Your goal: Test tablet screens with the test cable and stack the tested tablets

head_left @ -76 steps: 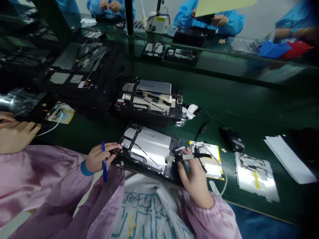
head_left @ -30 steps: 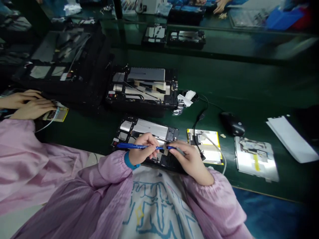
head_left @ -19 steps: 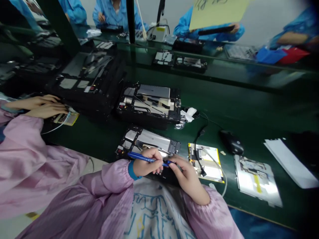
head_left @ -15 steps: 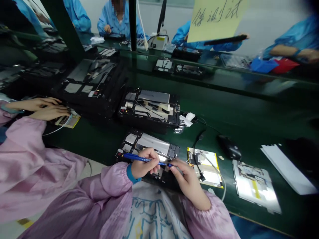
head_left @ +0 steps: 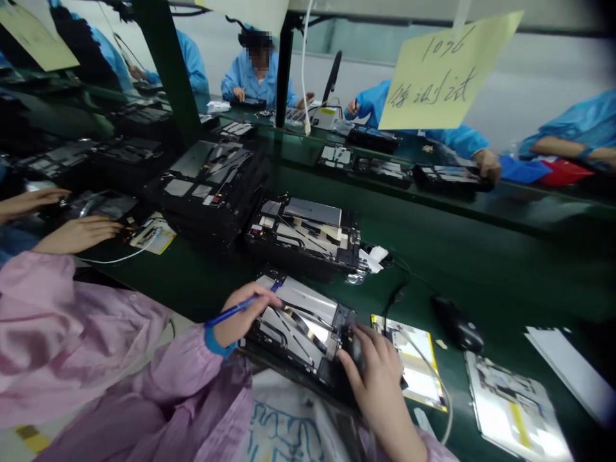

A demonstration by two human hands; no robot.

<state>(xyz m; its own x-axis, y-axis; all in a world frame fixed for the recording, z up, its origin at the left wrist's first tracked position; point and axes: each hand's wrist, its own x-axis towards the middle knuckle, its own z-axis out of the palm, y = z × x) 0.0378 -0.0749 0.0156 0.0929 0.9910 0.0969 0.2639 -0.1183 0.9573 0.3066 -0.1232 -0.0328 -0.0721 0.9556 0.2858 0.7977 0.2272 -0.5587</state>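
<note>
Inspecting the open black-framed device with flat silver panels (head_left: pixel 301 321), I recorded that it lay on the dark green bench top (head_left: pixel 481 256) directly before my body. My left hand (head_left: pixel 240 324) grasped a slim blue plastic pen (head_left: pixel 226 314), slanted over the device's left end; I could not tell whether the forward end made contact. My right hand (head_left: pixel 375 369) lay with bent fingers over the device's right end; whether it pinched anything there could not be told.

Risks, in my judgement: a slip of the pen could have scratched a silver panel or snagged the device's thin dark strips; uneven pressure from my right hand could have shifted the frame.

Just beyond the device, a thick black stack topped with silver panels (head_left: pixel 308 224) limited reach. Right of the device lay a flat, yellow-edged white panel (head_left: pixel 418 378), crossed by a white cable (head_left: pixel 449 404) liable to catch my sleeve. Farther right of it sat a glossy black mouse (head_left: pixel 457 321) and a shiny silver metal plate (head_left: pixel 517 410).
</note>
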